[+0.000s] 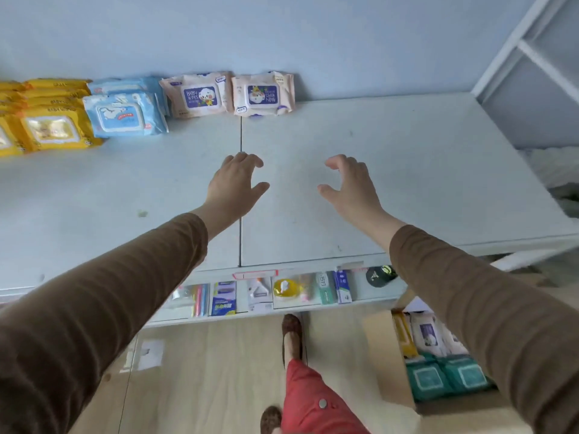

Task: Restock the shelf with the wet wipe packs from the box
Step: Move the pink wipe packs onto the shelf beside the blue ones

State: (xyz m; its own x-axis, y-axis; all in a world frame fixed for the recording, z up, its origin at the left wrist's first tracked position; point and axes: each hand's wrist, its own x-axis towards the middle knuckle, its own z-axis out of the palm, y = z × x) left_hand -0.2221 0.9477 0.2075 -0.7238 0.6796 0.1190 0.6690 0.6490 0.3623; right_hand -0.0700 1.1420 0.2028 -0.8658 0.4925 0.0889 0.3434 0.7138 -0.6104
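My left hand [233, 183] and right hand [349, 186] hover empty, fingers spread, over the shelf [407, 170]. Wipe packs [263, 93] line its back edge. The box [376, 343], holding more packs, sits on the floor at right.

left hand [233, 183], right hand [352, 186], both empty above shelf [407, 170]

sleeves [103, 296]: brown, long | trousers [310, 399]: red (one button) | shoes [291, 332]: brown patterned
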